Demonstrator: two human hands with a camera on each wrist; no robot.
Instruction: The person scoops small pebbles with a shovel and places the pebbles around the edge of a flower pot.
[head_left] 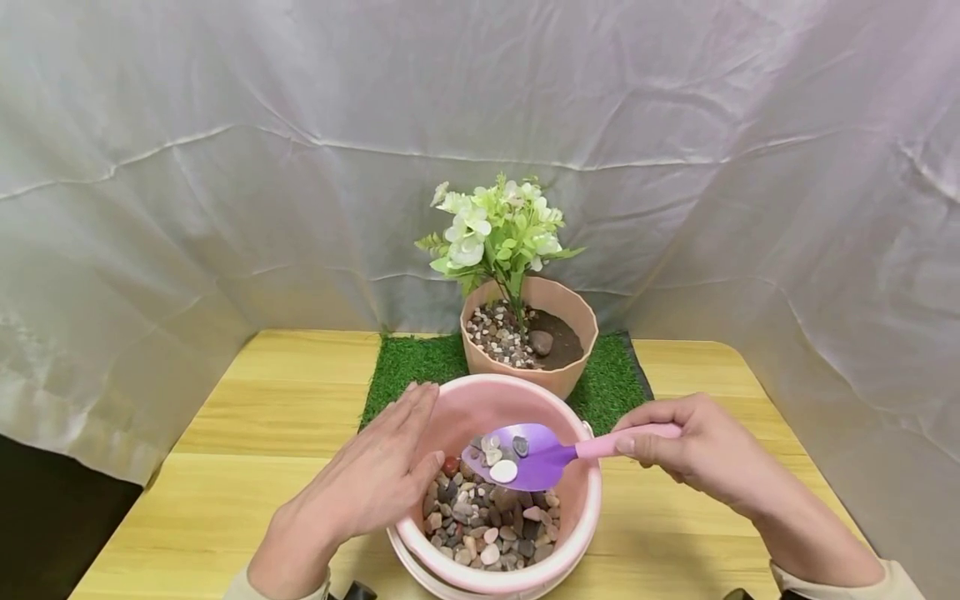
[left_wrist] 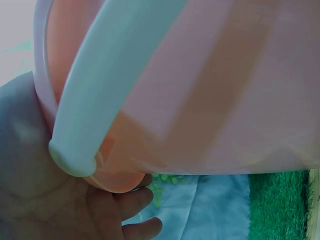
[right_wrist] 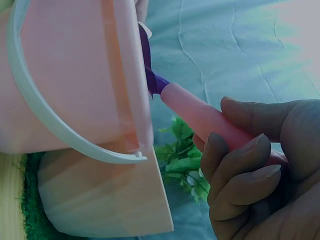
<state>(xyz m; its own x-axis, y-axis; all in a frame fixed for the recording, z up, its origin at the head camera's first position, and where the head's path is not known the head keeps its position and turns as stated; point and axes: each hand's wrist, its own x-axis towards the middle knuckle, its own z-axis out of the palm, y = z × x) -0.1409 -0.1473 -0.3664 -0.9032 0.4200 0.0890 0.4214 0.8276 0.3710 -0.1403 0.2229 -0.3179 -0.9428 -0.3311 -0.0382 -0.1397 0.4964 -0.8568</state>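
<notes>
My right hand (head_left: 701, 454) grips the pink handle of a small trowel (head_left: 542, 467), which has a purple blade. The blade is above the inside of a pink bucket (head_left: 585, 521) and carries several pebbles (head_left: 503, 472), one of them white. Many mixed pebbles (head_left: 487, 533) cover the bucket's bottom. At the left rim, my left hand (head_left: 375, 475) rests with its fingers fairly straight. In the left wrist view, its palm lies beside the rim and the end of the white bucket handle (left_wrist: 110, 75). Curled fingers and thumb hold the trowel handle (right_wrist: 200, 112) in the right wrist view.
Behind the bucket stands a peach flowerpot (head_left: 577, 317) with a white-flowered plant (head_left: 502, 229), small stones, dark soil and one larger stone (head_left: 541, 342). Green artificial turf (head_left: 412, 358) lies beneath it on a wooden table (head_left: 285, 400). Grey cloth (head_left: 480, 92) hangs around the table.
</notes>
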